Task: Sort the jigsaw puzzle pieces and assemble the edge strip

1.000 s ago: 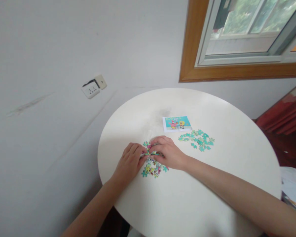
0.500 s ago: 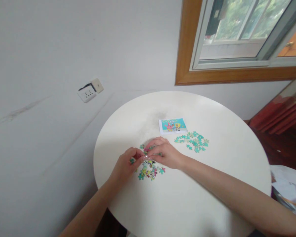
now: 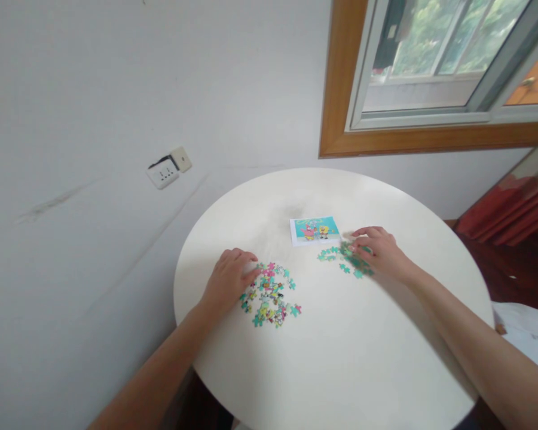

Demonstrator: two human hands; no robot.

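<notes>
We record one multicoloured heap of puzzle pieces [image 3: 270, 286], just right of the fingertips of the left hand [image 3: 231, 276], its fingers curved and the thumb parted from them; one green group of puzzle pieces [image 3: 344, 268], below and left of the fingers of the right hand [image 3: 380, 248], loosely bent, and we cannot tell whether they pinch a piece; one picture card [image 3: 314, 230], just left of those fingers; one round white table [image 3: 341, 358], beneath all fingers.
</notes>
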